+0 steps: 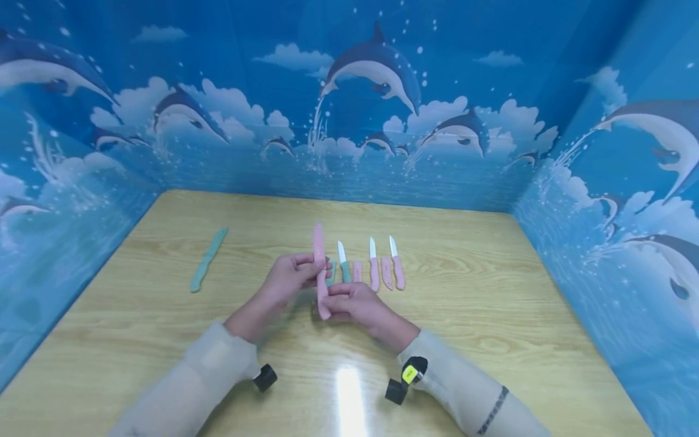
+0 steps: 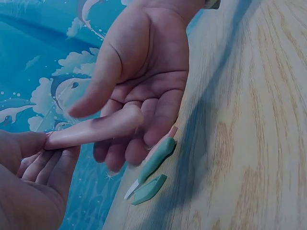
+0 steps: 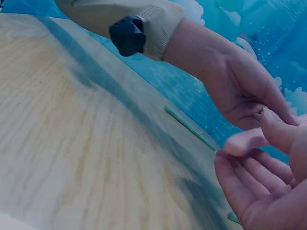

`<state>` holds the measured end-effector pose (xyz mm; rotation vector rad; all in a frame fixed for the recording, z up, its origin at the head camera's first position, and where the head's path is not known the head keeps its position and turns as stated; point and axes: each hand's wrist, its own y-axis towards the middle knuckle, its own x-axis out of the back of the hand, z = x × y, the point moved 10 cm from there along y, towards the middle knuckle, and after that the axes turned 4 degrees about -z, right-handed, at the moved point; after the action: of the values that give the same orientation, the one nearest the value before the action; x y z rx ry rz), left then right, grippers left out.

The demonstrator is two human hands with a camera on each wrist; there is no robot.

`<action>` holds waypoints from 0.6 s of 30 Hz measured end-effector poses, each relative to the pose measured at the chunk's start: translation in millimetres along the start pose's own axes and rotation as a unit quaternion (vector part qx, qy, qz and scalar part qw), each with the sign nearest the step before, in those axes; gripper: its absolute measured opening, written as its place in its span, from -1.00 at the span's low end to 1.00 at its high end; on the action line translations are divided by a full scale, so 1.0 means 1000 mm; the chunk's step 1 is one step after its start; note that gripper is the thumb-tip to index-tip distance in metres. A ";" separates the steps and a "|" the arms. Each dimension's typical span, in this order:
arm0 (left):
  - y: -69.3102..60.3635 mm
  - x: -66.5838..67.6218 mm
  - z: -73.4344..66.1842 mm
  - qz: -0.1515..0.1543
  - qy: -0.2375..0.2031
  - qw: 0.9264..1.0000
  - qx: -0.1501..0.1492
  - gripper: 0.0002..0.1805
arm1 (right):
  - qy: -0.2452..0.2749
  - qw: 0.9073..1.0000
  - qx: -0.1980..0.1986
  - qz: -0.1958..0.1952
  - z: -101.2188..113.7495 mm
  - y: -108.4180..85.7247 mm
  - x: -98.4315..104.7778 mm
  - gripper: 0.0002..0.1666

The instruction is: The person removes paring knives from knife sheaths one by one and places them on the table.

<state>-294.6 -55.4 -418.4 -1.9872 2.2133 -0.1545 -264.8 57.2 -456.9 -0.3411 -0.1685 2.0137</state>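
Both my hands hold a pink knife (image 1: 319, 243) upright above the middle of the table, its blade covered by a pink sheath. The left hand (image 1: 292, 276) pinches it around the middle, between thumb and fingers. Lower down, the right hand (image 1: 357, 306) has its thumb and fingertips at the handle end (image 2: 110, 125); its fingers lie beneath the handle in the left wrist view. Just behind the hands lie a green knife (image 1: 344, 267) with a bare white blade and a green sheath (image 2: 149, 189), partly hidden by the left fingers in the head view.
Right of the green knife lie a pink sheath (image 1: 357, 271), a bare pink knife (image 1: 374, 270), another pink sheath (image 1: 386, 272) and another bare pink knife (image 1: 398, 273). A sheathed green knife (image 1: 209, 261) lies far left. Dolphin-printed curtains (image 1: 349, 170) border the wooden table (image 1: 491, 303).
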 end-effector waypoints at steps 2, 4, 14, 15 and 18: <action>-0.001 -0.001 -0.001 0.006 -0.003 1.000 -0.004 -0.69 | 0.002 1.000 0.001 0.009 -0.001 0.000 -0.005 -0.59; -0.001 -0.001 -0.002 0.009 -0.002 1.000 -0.008 -0.68 | 0.007 1.000 0.003 0.011 -0.002 0.001 -0.008 -0.59; -0.002 0.007 0.001 -0.012 0.012 1.000 0.008 -0.68 | 0.003 1.000 -0.006 0.006 -0.003 -0.001 -0.005 -0.59; -0.002 0.008 0.001 -0.014 0.013 1.000 0.008 -0.66 | 0.002 1.000 -0.006 0.004 -0.003 -0.001 -0.003 -0.58; -0.001 0.013 0.000 -0.019 0.002 1.000 0.003 -0.65 | -0.003 1.000 0.001 -0.007 -0.001 -0.004 0.007 -0.58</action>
<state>-294.9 -68.8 -418.4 -2.0289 2.1766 -0.1701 -264.3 65.5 -457.8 -0.3324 -0.1731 2.0015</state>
